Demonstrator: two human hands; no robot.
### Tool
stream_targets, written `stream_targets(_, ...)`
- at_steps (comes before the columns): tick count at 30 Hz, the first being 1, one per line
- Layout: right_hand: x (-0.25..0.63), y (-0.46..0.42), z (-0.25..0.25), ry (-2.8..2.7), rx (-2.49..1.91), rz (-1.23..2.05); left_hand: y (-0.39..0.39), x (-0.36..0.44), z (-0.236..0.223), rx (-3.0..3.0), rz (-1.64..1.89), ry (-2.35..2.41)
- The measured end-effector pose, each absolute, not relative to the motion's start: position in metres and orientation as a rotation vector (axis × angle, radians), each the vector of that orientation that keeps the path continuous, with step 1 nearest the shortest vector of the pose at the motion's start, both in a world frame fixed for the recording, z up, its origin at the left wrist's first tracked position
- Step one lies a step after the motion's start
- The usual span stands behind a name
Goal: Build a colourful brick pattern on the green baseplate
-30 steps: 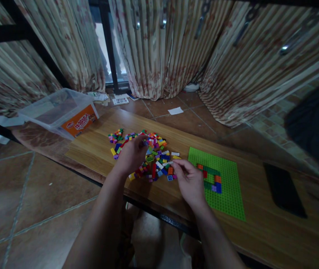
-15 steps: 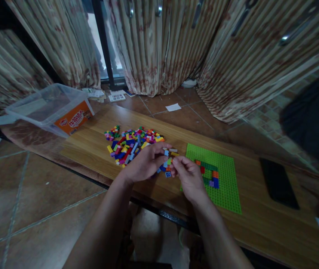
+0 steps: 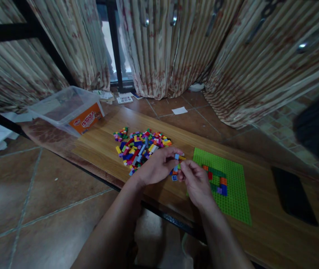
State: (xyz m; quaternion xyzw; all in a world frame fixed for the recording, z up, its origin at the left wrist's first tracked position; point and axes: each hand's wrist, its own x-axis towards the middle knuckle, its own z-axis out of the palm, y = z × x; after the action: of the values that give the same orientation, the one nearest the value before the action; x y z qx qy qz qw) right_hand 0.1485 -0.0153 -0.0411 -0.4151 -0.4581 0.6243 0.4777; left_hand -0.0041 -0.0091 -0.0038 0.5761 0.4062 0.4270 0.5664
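While both hands are held close together over the wooden table [image 3: 100, 145], a small green brick [image 3: 179, 165] is pinched by the thumb and finger of the right hand [image 3: 197, 183]. The fingers of the left hand [image 3: 159, 164] are bent, and a small light blue brick [image 3: 177, 156] can be seen near their tips. It cannot be told if that brick is gripped by them. Just under the fingertips, a blue square brick [image 3: 174, 178] is seen lying on the wood.

A big messy pile of bricks [image 3: 137, 147] in lots of colors is spread out past the left hand. Beside the right hand, a flat green board [image 3: 235, 186] with bumps is laid on the table. On it, a ring of bricks [image 3: 223, 181] has been made, with orange, red, green, blue and purple in it, and part of it is hidden by the hand.

A black flat thing [image 3: 294, 196] is placed to the right of the board. At the far left end, a see-through box [image 3: 64, 108] with an orange label [image 3: 86, 118] is seen.
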Motion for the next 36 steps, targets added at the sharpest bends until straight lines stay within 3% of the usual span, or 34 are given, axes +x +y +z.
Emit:
stream_targets(15, 0.15, -0.015, -0.03, -0.738, -0.91, 1.752, -0.008, 0.001, -0.007, 1.237, 1.101, 0.979)
stream_targets(29, 0.149, -0.017, -0.029, -0.875, -1.006, 1.738, -0.008, 0.0, -0.009, 1.339, 1.039, 1.034)
stream_targets(36, 0.15, -0.012, -0.038, -1.058, -1.173, 1.424, -0.003, -0.039, -0.008, 1.798, 0.909, 1.681)
